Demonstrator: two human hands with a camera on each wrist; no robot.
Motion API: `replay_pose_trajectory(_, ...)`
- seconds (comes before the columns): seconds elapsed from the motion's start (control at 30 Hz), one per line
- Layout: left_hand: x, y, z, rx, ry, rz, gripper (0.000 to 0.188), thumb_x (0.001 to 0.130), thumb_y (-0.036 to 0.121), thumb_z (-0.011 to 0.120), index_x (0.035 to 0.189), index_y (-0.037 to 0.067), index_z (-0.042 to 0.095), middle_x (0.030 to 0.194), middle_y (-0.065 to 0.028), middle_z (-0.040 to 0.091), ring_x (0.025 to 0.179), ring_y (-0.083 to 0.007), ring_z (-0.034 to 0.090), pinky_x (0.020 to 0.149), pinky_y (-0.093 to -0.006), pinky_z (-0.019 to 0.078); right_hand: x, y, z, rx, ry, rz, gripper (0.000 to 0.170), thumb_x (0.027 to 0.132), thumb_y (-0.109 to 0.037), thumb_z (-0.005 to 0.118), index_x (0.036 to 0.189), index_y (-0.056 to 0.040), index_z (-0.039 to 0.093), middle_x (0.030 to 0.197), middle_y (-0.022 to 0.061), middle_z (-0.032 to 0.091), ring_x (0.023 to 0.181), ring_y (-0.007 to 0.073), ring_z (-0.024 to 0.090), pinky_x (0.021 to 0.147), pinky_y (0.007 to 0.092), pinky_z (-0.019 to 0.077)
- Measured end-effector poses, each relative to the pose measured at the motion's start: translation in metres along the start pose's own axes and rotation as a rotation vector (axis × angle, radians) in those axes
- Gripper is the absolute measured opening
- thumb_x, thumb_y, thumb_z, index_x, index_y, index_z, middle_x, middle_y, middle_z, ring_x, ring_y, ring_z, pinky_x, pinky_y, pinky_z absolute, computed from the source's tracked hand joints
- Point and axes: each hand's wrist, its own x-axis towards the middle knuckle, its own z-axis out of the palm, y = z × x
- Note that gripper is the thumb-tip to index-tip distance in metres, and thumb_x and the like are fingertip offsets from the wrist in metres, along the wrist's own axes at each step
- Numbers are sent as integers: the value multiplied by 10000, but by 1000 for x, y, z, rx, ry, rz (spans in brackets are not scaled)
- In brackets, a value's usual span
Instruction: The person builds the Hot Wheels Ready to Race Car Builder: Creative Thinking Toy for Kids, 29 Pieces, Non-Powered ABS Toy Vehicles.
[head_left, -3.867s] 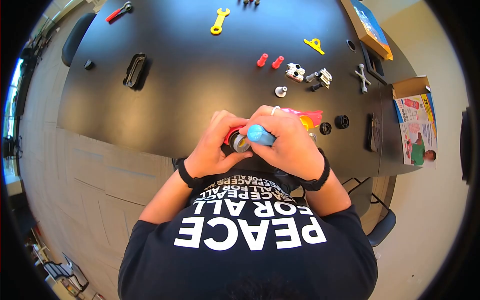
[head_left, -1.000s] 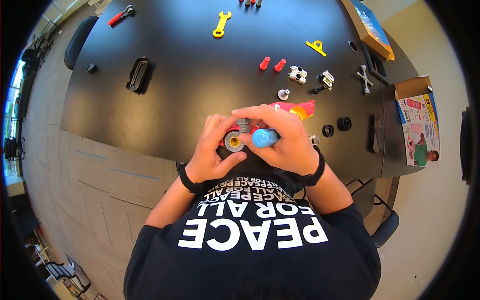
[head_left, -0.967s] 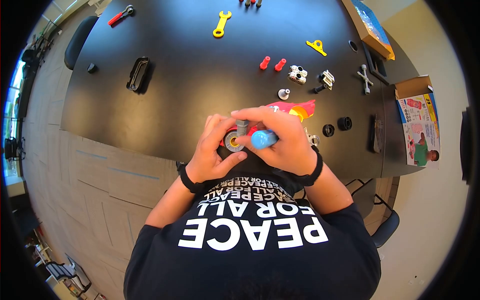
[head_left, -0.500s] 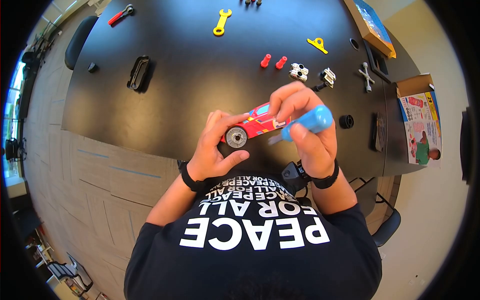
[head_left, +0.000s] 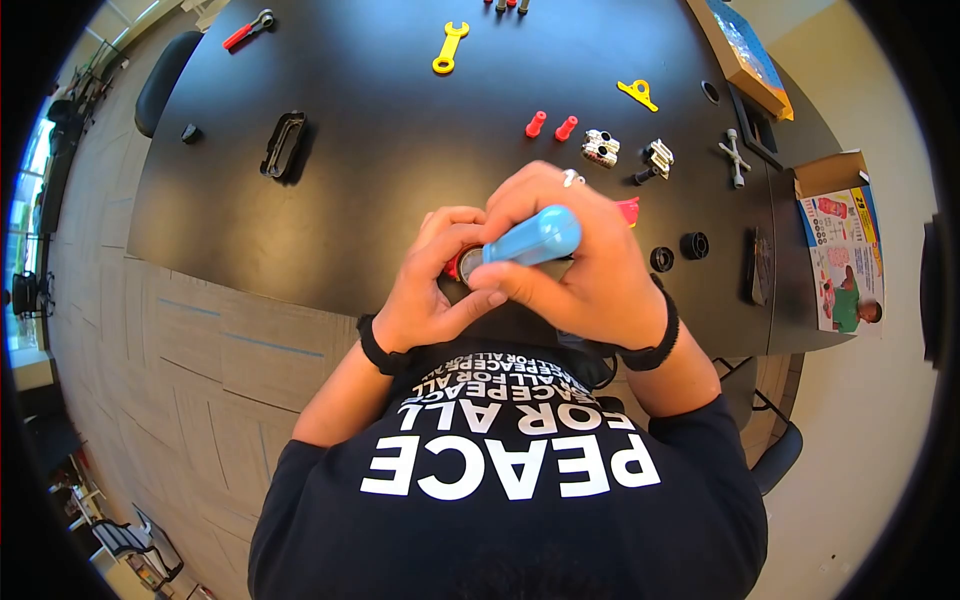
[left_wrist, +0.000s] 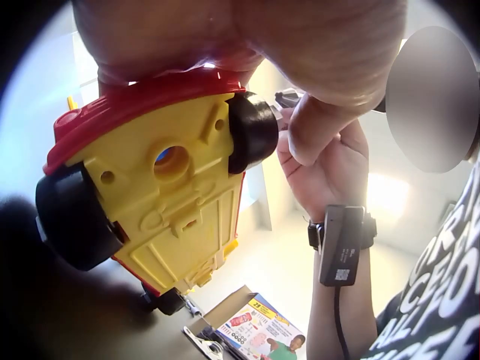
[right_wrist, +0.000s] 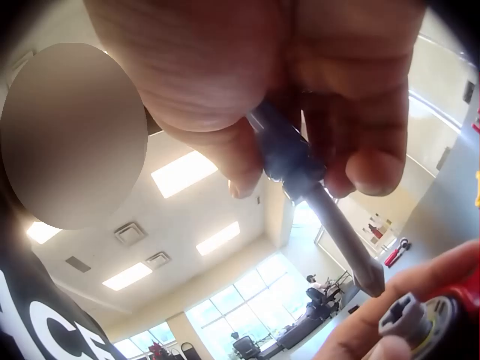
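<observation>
My left hand (head_left: 425, 285) grips one end of a red toy car, whose yellow underside (left_wrist: 176, 202) and black wheels (left_wrist: 79, 214) show in the left wrist view. A grey bolt (right_wrist: 405, 315) with a cross-shaped slot stands out of the wheel hub, beside the left fingers. My right hand (head_left: 605, 270) holds a screwdriver by its blue handle (head_left: 535, 237). In the right wrist view the grey screwdriver shaft (right_wrist: 345, 236) points toward the bolt, with its tip short of the head. The right hand covers most of the car in the head view.
Red bolts (head_left: 551, 126), silver engine-like parts (head_left: 600, 148), black wheels (head_left: 693, 245) and a grey cross wrench (head_left: 735, 158) lie beyond and right of the hands. A yellow wrench (head_left: 450, 48) is further back. A printed box (head_left: 838, 250) stands at the right edge.
The right fingers held the grey bolt at the wheel; it now sits in the hub. The screwdriver swung away right half a second ago, then came back to the wheel.
</observation>
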Motion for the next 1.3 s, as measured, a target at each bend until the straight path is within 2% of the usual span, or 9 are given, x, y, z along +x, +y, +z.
replay_pose_trajectory(0.27,9,10,2,108,4,44,566,848,249,978,1301,38,714,1368,-171,662,1242,-331,613,1045,-427,511,0,-4,-2,-134,2,22,302,866,-158,969,1019,-63,726,962,50,708,822,212,688,746,343,524)
replay_pose_trajectory(0.43,7,14,15,-301,245,25,469,866,88,959,1264,-21,736,1235,-146,760,1123,-266,721,970,-376,576,4,-16,-5,-395,-69,20,419,808,-240,1015,1059,-58,733,971,67,707,825,232,693,736,358,542)
replay_pose_trajectory(0.53,8,18,8,-346,211,-75,367,892,-7,911,1225,-55,764,1165,-144,805,1050,-227,753,930,-352,591,15,-16,0,-257,91,-75,428,815,-237,1001,1106,-57,744,976,68,700,827,248,694,741,363,552)
replay_pose_trajectory(0.6,9,20,-1,-342,208,-61,300,916,-5,891,1191,-64,787,1158,-160,821,1057,-224,767,945,-353,592,20,-25,-14,-238,-28,-111,413,826,-207,963,1092,-46,691,987,95,675,872,294,698,756,409,565)
replay_pose_trajectory(0.7,6,17,-17,-229,21,-21,393,945,-36,851,1319,-71,736,1153,-139,821,1127,-195,776,969,-348,615,23,-30,-20,-292,-161,-139,360,848,-143,901,1071,-41,637,982,121,640,927,347,707,773,457,580)
replay_pose_trajectory(0.83,18,35,-7,-216,115,-57,491,990,-78,784,1464,-77,655,1192,-142,822,1109,-190,789,1008,-319,609,30,-31,-16,-511,-132,-97,344,843,-150,905,1075,-57,668,953,102,642,892,347,701,758,439,577)
replay_pose_trajectory(1.0,10,19,-14,-279,75,-65,549,972,-88,801,1494,-73,632,1197,-153,822,1160,-222,789,1032,-340,609,32,-28,-17,-307,-143,-177,367,843,-259,931,1014,-66,670,923,80,644,829,329,686,710,423,556)
replay_pose_trajectory(1.23,14,22,-14,-178,58,-66,532,992,-76,774,1504,-65,631,1213,-138,803,1127,-194,771,1038,-352,606,32,-32,-16,-666,-236,36,347,848,-215,929,1072,-63,713,987,69,676,852,319,705,740,423,575)
replay_pose_trajectory(1.3,15,22,-9,-216,98,-16,515,989,-75,778,1485,-67,638,1198,-123,797,1115,-186,757,1087,-353,579,29,-28,-16,-367,-132,-103,306,885,-185,905,1071,-47,705,990,91,700,875,330,717,753,427,574)
